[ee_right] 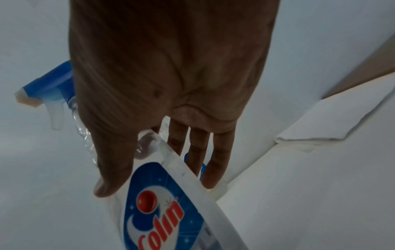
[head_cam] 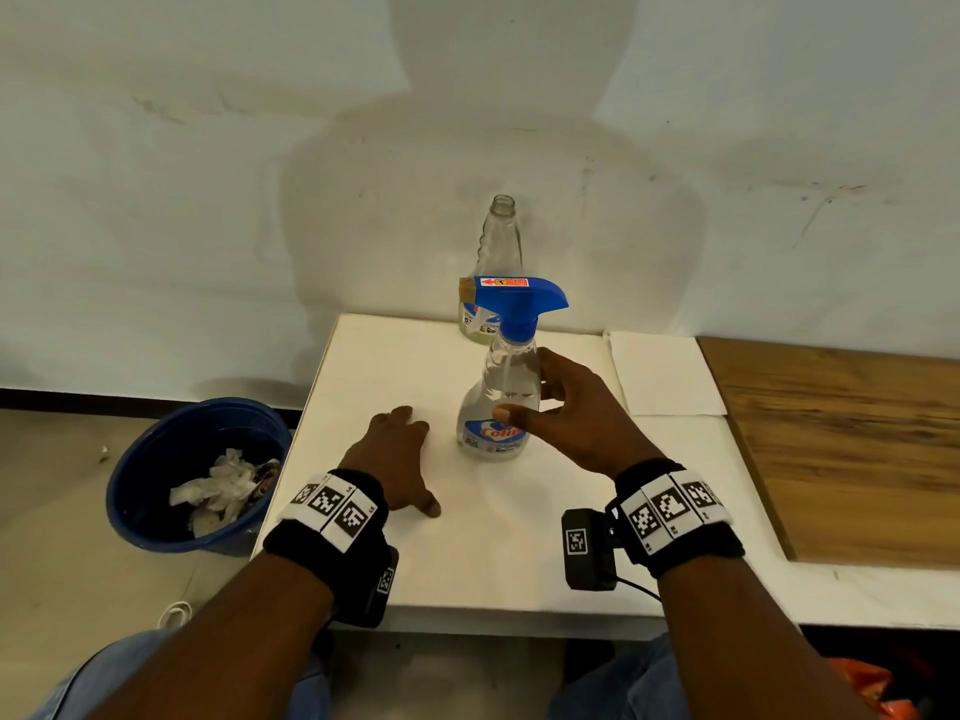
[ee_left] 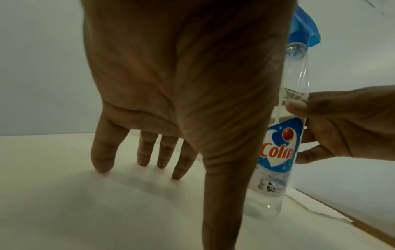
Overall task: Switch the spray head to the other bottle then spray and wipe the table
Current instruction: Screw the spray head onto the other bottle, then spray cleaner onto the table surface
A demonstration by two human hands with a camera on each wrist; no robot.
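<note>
Clear Colin bottle — blue spray head, right hand loosely cupping it

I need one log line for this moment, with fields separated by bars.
right hand: around spray bottle, grip unclear | left hand: fingers on table | spray head: on this bottle | open bottle: behind

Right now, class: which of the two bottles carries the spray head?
The nearer bottle, with the right hand around it, wears the blue spray head; the far bottle by the wall stands open-necked.
</note>
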